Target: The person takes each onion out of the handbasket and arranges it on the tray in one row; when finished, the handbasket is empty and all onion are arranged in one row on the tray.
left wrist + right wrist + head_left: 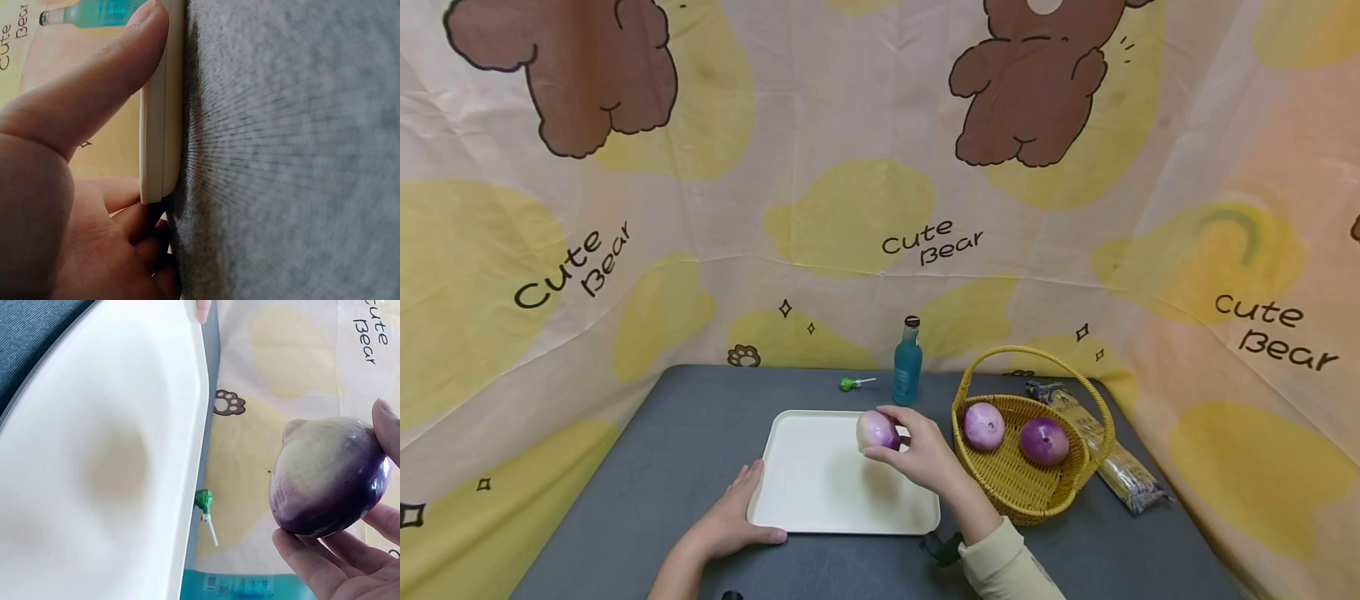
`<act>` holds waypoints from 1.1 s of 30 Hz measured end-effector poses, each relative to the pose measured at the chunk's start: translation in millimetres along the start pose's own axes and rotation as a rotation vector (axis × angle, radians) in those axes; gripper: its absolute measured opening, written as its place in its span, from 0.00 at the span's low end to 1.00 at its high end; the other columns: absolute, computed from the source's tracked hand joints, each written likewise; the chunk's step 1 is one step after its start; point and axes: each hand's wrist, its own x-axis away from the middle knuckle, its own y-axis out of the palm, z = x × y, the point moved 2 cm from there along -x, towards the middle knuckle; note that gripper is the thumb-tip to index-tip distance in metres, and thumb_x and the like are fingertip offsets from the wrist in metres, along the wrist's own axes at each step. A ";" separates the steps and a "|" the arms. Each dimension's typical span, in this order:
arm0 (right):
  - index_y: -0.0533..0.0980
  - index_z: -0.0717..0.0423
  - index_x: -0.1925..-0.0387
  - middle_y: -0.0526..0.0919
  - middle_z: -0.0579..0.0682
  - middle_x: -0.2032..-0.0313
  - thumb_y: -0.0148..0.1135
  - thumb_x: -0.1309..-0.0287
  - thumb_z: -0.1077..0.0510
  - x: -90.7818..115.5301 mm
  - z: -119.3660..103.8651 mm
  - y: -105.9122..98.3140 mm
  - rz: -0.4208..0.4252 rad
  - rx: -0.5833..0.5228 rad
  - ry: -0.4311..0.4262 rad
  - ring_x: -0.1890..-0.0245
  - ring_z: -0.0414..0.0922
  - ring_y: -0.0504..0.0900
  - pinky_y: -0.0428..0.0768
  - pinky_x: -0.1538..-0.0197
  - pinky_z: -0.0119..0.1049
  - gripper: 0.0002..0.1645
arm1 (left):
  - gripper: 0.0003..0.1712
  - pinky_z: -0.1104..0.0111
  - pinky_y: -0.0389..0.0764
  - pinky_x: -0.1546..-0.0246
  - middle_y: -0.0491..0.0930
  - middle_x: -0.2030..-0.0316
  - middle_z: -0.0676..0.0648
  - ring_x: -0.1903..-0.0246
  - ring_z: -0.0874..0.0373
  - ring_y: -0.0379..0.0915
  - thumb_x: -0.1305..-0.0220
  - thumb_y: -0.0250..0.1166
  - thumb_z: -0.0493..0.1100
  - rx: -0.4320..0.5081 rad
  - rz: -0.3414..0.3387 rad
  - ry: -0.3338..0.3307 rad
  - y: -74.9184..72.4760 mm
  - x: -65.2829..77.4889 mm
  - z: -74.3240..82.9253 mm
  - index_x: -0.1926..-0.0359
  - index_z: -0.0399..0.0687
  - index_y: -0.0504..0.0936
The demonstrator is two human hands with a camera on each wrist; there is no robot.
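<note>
A purple onion [877,432], pale on one side, is held in my right hand [917,446] above the white tray [820,492]. In the right wrist view the thumb and fingers grip the onion [331,478] from one side. My left hand [730,517] holds the tray's near left corner. Its thumb [119,78] lies along the front rim, with the fingers at the left side, partly hidden behind the tray [162,144] in the left wrist view. Two more purple onions, one lighter [983,426] and one darker [1044,442], lie in the yellow wicker basket [1022,500].
A blue bottle [907,367] stands behind the tray, with a green lollipop [850,384] to its left. Right of the basket lies a long plastic-wrapped package [1127,471]. A printed cloth [850,208] hangs behind the grey table [647,467].
</note>
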 end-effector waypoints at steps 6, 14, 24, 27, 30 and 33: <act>0.76 0.49 0.38 0.82 0.47 0.43 0.76 0.47 0.41 -5.9 0.7 5.6 0.000 -0.016 0.000 0.47 0.43 0.82 0.85 0.48 0.37 0.38 | 0.73 0.33 0.46 0.28 0.47 0.24 0.25 0.25 0.25 0.36 0.57 0.83 0.55 -0.002 0.001 0.012 -1.3 0.0 2.2 0.24 0.25 0.47; 0.75 0.49 0.36 0.80 0.47 0.41 0.76 0.47 0.40 -10.5 -3.6 13.0 -0.017 -0.037 0.026 0.45 0.44 0.81 0.85 0.47 0.39 0.39 | 0.75 0.33 0.46 0.28 0.46 0.24 0.25 0.24 0.26 0.35 0.57 0.82 0.57 -0.006 -0.009 -0.017 -0.7 -3.7 -0.8 0.23 0.26 0.46; 0.75 0.50 0.36 0.81 0.48 0.41 0.76 0.48 0.40 -15.8 -7.8 27.6 -0.032 -0.015 0.017 0.46 0.45 0.81 0.85 0.49 0.37 0.40 | 0.75 0.33 0.45 0.28 0.46 0.24 0.26 0.24 0.26 0.34 0.58 0.83 0.58 0.012 -0.005 -0.033 1.9 -1.3 -5.7 0.23 0.26 0.46; 0.75 0.50 0.36 0.81 0.48 0.41 0.77 0.48 0.41 -17.3 -8.3 30.5 -0.035 -0.016 0.015 0.47 0.45 0.81 0.85 0.49 0.36 0.40 | 0.75 0.34 0.44 0.27 0.45 0.23 0.27 0.24 0.27 0.33 0.58 0.83 0.58 0.020 -0.009 -0.030 1.9 -0.8 -5.6 0.23 0.28 0.46; 0.76 0.51 0.37 0.81 0.49 0.42 0.77 0.48 0.41 -19.3 -8.0 33.2 -0.035 -0.025 0.016 0.47 0.45 0.81 0.85 0.48 0.37 0.40 | 0.75 0.34 0.44 0.27 0.45 0.23 0.28 0.23 0.28 0.33 0.57 0.83 0.58 0.024 -0.010 -0.027 2.1 -0.9 -4.8 0.22 0.29 0.46; 0.75 0.50 0.36 0.81 0.49 0.41 0.77 0.48 0.41 -21.9 -7.4 37.1 -0.040 -0.033 0.025 0.46 0.46 0.81 0.85 0.48 0.38 0.40 | 0.74 0.33 0.44 0.28 0.45 0.23 0.28 0.24 0.28 0.34 0.57 0.82 0.57 0.027 -0.006 -0.028 1.9 -0.8 -4.0 0.22 0.29 0.46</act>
